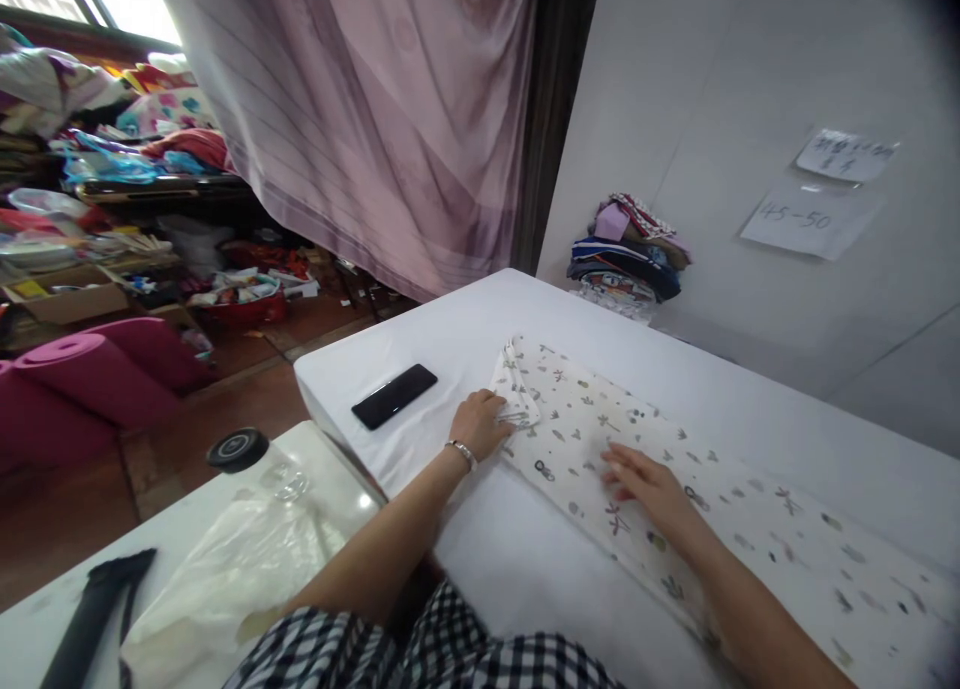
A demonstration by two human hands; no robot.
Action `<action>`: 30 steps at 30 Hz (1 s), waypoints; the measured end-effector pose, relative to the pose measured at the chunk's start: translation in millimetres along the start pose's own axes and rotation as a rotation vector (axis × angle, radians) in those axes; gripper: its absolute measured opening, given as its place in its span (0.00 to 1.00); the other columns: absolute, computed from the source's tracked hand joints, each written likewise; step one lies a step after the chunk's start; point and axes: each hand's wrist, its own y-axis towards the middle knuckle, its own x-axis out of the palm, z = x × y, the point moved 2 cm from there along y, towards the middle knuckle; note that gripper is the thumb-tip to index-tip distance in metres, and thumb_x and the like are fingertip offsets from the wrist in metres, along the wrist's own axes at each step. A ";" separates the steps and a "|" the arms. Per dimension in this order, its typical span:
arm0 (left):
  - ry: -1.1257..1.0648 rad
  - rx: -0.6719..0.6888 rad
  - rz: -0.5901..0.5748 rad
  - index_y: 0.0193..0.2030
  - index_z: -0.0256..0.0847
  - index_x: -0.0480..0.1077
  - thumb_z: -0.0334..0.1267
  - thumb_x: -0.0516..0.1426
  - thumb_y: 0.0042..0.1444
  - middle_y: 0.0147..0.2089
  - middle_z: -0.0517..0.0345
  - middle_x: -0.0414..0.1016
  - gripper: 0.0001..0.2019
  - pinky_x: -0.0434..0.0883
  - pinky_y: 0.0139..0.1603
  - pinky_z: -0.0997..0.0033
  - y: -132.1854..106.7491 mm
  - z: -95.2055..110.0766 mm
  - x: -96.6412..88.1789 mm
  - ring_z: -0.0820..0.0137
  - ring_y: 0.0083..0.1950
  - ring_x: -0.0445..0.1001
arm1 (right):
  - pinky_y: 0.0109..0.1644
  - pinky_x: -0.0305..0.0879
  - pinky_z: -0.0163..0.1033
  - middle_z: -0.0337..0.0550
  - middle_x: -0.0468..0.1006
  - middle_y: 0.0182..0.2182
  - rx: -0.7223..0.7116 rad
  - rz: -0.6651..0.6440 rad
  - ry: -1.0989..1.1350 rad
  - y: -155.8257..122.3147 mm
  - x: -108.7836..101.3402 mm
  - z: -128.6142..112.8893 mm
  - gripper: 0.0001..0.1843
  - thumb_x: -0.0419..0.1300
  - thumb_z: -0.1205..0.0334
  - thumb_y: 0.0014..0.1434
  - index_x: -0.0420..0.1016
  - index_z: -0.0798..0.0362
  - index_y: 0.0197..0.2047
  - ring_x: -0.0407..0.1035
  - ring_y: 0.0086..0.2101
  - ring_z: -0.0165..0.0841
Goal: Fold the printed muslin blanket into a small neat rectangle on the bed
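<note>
Patterned cloth (750, 509) cut off at the right edge (upper wall sign (846, 156) blurred, illegible)

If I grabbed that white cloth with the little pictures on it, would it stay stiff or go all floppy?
Probably floppy: the patterned cloth already bunches into soft folds beside the left hand. It looks fairly light, since it lies thin and flat on the table. Pushed, it would likely wrinkle, as those folds hint.
</note>
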 end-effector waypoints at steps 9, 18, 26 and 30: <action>-0.400 -0.195 0.185 0.32 0.41 0.70 0.40 0.53 0.51 0.31 0.58 0.69 0.08 0.62 0.36 0.71 3.4 -19.9 6.7 0.70 0.34 0.67 | 0.27 0.72 0.36 0.49 0.76 0.34 0.282 -0.201 0.397 75.0 102.3 -39.7 0.13 0.59 0.57 0.55 0.66 0.58 0.39 0.72 0.27 0.31; -0.865 -0.439 0.355 0.25 0.40 0.62 0.40 0.55 0.43 0.22 0.66 0.60 0.06 0.59 0.27 0.76 10.7 -40.0 15.1 0.75 0.26 0.60 | 0.18 0.61 0.27 0.39 0.72 0.30 0.076 -0.211 0.199 101.2 155.4 -78.1 0.18 0.60 0.47 0.50 0.67 0.53 0.37 0.67 0.23 0.26; -1.252 -0.636 0.447 0.28 0.41 0.59 0.43 0.55 0.44 0.23 0.66 0.62 0.10 0.62 0.25 0.77 13.7 -57.7 18.6 0.77 0.24 0.62 | 0.27 0.59 0.32 0.36 0.70 0.24 -0.387 -0.045 -0.351 120.9 191.5 -105.1 0.05 0.53 0.61 0.52 0.66 0.53 0.32 0.63 0.24 0.28; -1.324 -0.672 0.487 0.29 0.41 0.61 0.42 0.56 0.44 0.25 0.64 0.65 0.09 0.64 0.26 0.76 14.2 -63.2 23.1 0.76 0.25 0.65 | 0.31 0.56 0.32 0.36 0.71 0.26 -0.501 -0.027 -0.528 114.0 200.8 -116.1 0.09 0.53 0.63 0.52 0.67 0.52 0.38 0.64 0.27 0.29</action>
